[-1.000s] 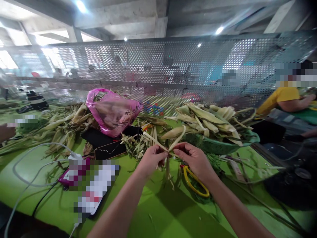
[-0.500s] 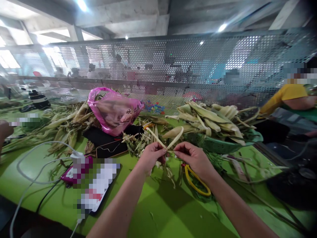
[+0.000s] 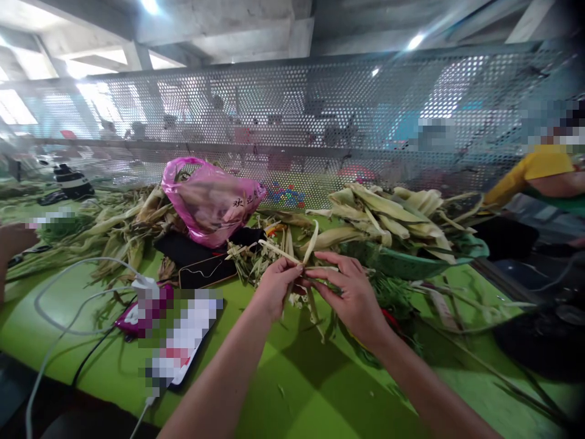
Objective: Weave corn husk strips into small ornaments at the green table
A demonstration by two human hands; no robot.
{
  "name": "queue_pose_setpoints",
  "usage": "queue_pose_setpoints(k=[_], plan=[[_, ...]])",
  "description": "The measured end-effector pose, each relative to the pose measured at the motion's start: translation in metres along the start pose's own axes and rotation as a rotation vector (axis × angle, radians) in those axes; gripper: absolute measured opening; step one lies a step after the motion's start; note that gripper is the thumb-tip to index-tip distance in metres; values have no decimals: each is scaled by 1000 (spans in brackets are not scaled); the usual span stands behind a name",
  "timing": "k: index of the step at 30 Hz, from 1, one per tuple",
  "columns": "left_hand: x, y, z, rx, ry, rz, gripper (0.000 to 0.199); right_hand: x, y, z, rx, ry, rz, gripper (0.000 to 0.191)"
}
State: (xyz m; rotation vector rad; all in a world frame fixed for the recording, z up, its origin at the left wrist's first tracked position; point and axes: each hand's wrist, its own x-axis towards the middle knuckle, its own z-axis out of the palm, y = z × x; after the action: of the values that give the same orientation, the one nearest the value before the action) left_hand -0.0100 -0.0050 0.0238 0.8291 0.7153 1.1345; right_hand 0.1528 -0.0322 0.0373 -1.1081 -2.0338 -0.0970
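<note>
Pale corn husk strips (image 3: 311, 241) cross in front of me above the green table. My left hand (image 3: 278, 285) is closed in a pinch on them where they cross. My right hand (image 3: 351, 291) meets the same crossing from the right, its thumb and fingertips closed about a strip there, with the other fingers stretched out. Below the hands hang thin husk ends (image 3: 315, 314). A heap of cut husk pieces (image 3: 247, 262) lies just behind my left hand. The yellow-handled tool beneath my right hand is now mostly hidden.
A green basket (image 3: 411, 263) heaped with dry husks (image 3: 388, 213) stands behind right. Back left are a pink plastic bag (image 3: 210, 204) and more husks (image 3: 123, 225). A phone (image 3: 189, 341), purple power strip (image 3: 144, 311) and white cables lie left. Another person's hand (image 3: 16, 241) shows far left.
My right hand has moved left and up to the strips' crossing, its fingers straightening. The right-hand strip stands more upright and leans less to the right. The yellow loop has become covered.
</note>
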Motion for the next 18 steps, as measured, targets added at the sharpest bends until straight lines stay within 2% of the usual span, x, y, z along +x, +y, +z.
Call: queue_pose_setpoints(k=[5,8,13,16,18], plan=[[2,2,-1,-79,59,-30,20,2,-5,-5,-19,-25,-30,20],[2,3,0,-128,89,-19,21,1,-13,-4,-50,-38,-105,21],[-3,4,4,-192,93,-20,26,-11,-20,18,-199,-172,-298,30],[-4,3,6,-214,95,-54,30,-17,-21,28,-247,-139,-372,28],[-3,1,5,-195,93,-43,32,-17,-22,27,-228,-103,-400,26]])
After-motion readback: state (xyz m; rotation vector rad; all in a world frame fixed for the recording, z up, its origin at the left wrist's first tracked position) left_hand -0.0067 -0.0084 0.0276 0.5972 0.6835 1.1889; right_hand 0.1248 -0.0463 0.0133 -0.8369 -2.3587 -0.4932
